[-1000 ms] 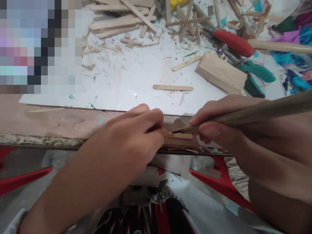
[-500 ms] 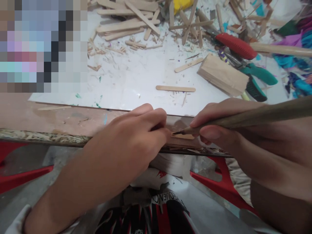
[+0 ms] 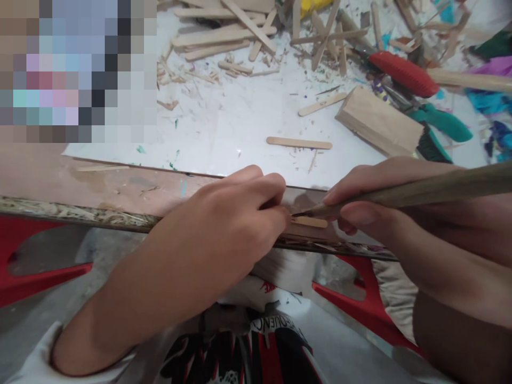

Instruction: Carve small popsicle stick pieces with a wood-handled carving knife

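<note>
My left hand [image 3: 240,218] is closed, its fingertips pressing a wooden craft stick [image 3: 312,221] down on the table near its front edge. The left end of the stick is hidden under those fingers. My right hand [image 3: 384,213] grips a thick wooden-handled tool [image 3: 432,186] with a thin, dark, pointed tip. That tip is at the craft stick, right beside my left fingertips; whether it cuts or only touches is too small to tell. Another craft stick [image 3: 299,143] lies flat on the white board beyond my hands.
The white board [image 3: 224,128] carries a pile of craft sticks [image 3: 224,37], shavings and paint specks. A wooden block [image 3: 380,120], red-handled pliers [image 3: 404,73] and a teal-handled tool [image 3: 444,121] lie at the right. Red chair parts [image 3: 48,282] show below the table edge.
The view has shifted slightly, so the scene sits a little further right. More of the held craft stick shows between my hands. Both grips look the same.
</note>
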### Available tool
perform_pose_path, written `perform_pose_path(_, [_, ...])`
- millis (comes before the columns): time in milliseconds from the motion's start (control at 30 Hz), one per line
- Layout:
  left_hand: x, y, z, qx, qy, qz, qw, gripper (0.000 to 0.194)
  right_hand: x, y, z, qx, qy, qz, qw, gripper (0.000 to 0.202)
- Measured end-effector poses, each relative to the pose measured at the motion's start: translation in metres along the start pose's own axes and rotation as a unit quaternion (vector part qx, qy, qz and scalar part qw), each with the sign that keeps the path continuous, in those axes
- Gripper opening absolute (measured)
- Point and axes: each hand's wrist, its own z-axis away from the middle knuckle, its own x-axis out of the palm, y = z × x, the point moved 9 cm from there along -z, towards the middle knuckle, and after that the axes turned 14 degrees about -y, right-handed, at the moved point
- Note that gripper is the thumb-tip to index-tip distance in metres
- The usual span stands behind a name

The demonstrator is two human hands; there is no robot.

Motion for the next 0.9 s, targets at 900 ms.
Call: perform_pose_path(900, [-0.002, 0.002, -0.001, 0.008, 0.008, -0.017, 1.0, 0.05, 0.006, -0.015, -0.017, -0.074, -0.116, 0.005, 0.99, 0.006])
